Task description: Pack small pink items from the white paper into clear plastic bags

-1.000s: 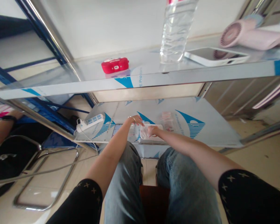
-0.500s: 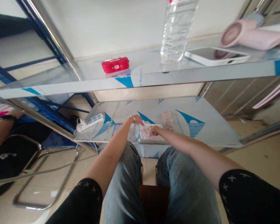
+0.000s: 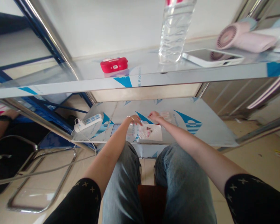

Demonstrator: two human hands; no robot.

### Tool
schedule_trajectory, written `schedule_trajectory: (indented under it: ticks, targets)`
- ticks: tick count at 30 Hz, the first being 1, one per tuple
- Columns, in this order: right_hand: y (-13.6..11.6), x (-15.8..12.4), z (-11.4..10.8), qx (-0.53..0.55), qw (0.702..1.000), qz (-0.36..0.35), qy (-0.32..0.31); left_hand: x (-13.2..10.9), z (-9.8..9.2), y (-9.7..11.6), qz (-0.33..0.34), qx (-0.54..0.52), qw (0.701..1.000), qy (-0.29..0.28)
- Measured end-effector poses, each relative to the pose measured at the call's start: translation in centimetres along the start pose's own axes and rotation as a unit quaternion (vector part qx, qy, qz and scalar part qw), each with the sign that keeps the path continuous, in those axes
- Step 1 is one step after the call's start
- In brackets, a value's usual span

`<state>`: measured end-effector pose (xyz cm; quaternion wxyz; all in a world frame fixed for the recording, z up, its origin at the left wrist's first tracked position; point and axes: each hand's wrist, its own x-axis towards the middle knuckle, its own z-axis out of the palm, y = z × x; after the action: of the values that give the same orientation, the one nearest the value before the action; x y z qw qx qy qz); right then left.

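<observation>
I sit facing a low steel shelf (image 3: 207, 130). My left hand (image 3: 134, 120) pinches the top of a small clear plastic bag (image 3: 145, 131) with red bits in it, which rests on a white sheet (image 3: 155, 134) near the shelf's front edge. My right hand (image 3: 154, 116) hovers further back, beside a stack of clear bags (image 3: 165, 115), fingers curled; whether it holds anything is too small to tell. A thin bangle circles my left wrist.
A white power strip (image 3: 88, 121) with a cord lies on the shelf's left. The upper shelf (image 3: 140, 77) carries a red case (image 3: 114, 64), a water bottle (image 3: 174, 31), a phone (image 3: 212, 57) and a pink fan (image 3: 245, 37). Another person's arm (image 3: 0, 127) and a metal chair (image 3: 37, 174) are at left.
My right hand has let go of the small bag and moved back toward the stack of clear bags. The left hand has stayed on the bag.
</observation>
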<state>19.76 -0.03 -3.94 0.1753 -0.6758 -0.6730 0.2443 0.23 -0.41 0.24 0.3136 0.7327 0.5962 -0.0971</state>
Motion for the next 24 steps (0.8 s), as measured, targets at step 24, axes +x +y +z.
schedule_trajectory:
  ticks: [24]
  targets:
    - [-1.4,-1.7,-1.8,-0.032,0.994,-0.013,-0.101,0.1,-0.1,0.1,0.004,0.02,1.0,-0.007]
